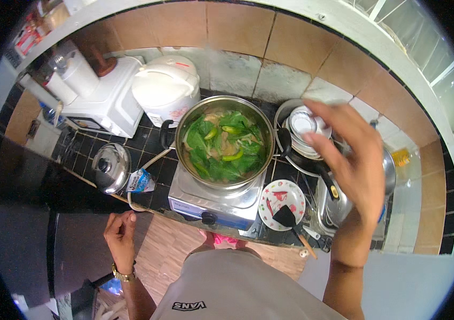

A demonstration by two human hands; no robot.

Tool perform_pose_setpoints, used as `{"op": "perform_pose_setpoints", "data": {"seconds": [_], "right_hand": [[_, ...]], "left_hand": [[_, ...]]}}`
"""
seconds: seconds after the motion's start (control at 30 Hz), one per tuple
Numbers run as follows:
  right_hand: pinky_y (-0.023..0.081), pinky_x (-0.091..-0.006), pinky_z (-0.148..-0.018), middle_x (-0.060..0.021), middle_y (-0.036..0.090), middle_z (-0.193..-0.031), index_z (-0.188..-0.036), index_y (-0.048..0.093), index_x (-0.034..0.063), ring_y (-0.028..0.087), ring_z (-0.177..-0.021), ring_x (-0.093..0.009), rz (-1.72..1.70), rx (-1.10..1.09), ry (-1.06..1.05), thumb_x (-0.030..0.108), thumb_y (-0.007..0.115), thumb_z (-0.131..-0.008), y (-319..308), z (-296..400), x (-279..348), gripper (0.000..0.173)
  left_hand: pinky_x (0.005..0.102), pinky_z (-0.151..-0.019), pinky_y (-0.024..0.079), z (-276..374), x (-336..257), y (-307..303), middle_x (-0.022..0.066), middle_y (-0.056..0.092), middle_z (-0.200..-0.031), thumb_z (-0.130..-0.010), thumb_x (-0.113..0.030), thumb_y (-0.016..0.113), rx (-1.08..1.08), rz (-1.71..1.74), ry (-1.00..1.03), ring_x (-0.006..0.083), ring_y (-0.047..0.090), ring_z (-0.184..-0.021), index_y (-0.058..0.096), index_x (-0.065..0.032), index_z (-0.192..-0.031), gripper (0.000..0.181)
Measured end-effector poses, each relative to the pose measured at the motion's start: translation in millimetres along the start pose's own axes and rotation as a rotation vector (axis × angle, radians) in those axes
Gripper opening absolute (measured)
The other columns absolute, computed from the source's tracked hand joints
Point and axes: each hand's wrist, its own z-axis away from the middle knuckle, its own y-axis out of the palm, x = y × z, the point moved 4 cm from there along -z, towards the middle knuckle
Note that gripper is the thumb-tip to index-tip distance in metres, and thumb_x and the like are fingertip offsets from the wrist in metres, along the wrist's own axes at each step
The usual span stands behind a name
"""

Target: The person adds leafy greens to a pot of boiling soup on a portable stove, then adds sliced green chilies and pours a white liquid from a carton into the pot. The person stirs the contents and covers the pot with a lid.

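Observation:
My right hand (351,156) is raised over the right side of the counter, thumb and fingers apart, slightly blurred and holding nothing. Beneath it are stacked white bowls (303,124) and a black pan handle (323,176). My left hand (119,232), with a gold watch on its wrist, hangs in front of the counter edge, its fingers curled in with nothing visible in them. Between the hands a steel pot (179,160) sits on a single-burner gas stove (215,200). Leafy greens (199,140), green chili peppers (233,156) and pieces of meat (229,148) lie in its broth.
A black spatula (285,217) rests on a floral plate (269,188), with scissors (321,240) beside it. Left of the stove are a pot lid (110,170), an opened packet (140,182) and the gas hose (157,158). A rice cooker (165,88) and microwave (98,104) stand behind.

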Motion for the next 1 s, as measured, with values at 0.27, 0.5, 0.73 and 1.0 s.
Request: {"op": "perform_pose_setpoints", "data": {"seconds": [0.27, 0.5, 0.73, 1.0], "right_hand": [[0.047, -0.0284, -0.063, -0.0072, 0.067, -0.078, -0.108, 0.075, 0.0037, 0.058, -0.066, -0.013, -0.507, 0.166, 0.478, 0.014, 0.08, -0.078, -17.5, 172.0, -56.0, 0.032], [0.047, -0.0281, -0.069, -0.0057, 0.065, -0.078, -0.112, 0.072, 0.0031, 0.058, -0.073, -0.013, -0.442, 0.346, 0.958, 0.01, 0.075, -0.084, 12.5, 293.8, -124.1, 0.028], [0.044, -0.0238, -0.067, -0.0035, 0.061, -0.081, -0.11, 0.071, 0.0005, 0.054, -0.074, -0.01, -0.313, 0.297, 0.603, 0.007, 0.071, -0.087, 7.6, 260.4, -113.8, 0.023], [0.051, -0.0317, -0.067, -0.0129, 0.068, -0.084, -0.109, 0.073, 0.0059, 0.065, -0.071, -0.022, -0.47, 0.324, 0.48, 0.014, 0.073, -0.086, 82.2, 218.9, -30.5, 0.024]], "left_hand": [[0.0324, -0.063, 0.043, 23.5, -68.0, 13.0, 0.0085, 0.054, -0.072, -0.088, -0.016, 0.072, -0.134, -0.055, -0.011, 0.0186, 0.053, -0.067, 0.073, 0.0015, -0.094, 0.019], [0.0369, -0.066, 0.046, 24.1, -50.2, 20.5, 0.0129, 0.06, -0.078, -0.089, -0.026, 0.071, -0.229, -0.238, -0.027, 0.0272, 0.06, -0.07, 0.074, -0.003, -0.095, 0.024], [0.0462, -0.093, 0.049, -61.4, 82.2, 34.1, 0.0214, 0.066, -0.118, -0.086, -0.045, 0.071, 0.109, -0.532, -0.227, 0.0371, 0.062, -0.111, 0.067, -0.0093, -0.121, 0.051], [0.0509, -0.08, 0.054, -100.6, 92.1, 58.0, 0.0223, 0.071, -0.093, -0.092, -0.032, 0.062, 0.252, -0.711, -0.049, 0.0409, 0.068, -0.09, 0.074, -0.0055, -0.093, 0.029]]}}
